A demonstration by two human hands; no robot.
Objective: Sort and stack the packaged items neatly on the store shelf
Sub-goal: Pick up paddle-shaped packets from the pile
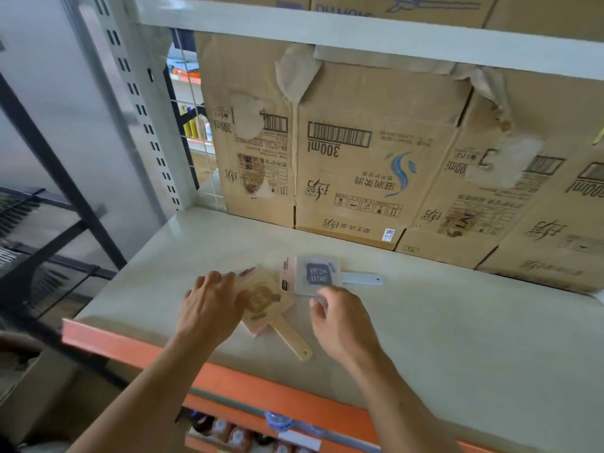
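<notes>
A: Where did we have the packs?
B: Both lay on the shelf [457,338], mid-front. The tan pack [266,297] had its wooden handle toward 5 o'clock. The grey-pink pack [315,274] sat just beside it at 2 o'clock, handle toward 3.
A: And our hands?
B: Our L hand [209,304] lay w/ straight fingers on the tan pack's 9 o'clock edge, gripping nothing. Our R hand [343,318] pinched the grey-pink pack's 6 o'clock edge. Behind, at 12, stood cardboard boxes [359,174].

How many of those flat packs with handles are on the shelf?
2: a tan pack under the left hand, a grey pack the right hand pinches. More may hide underneath.
</notes>
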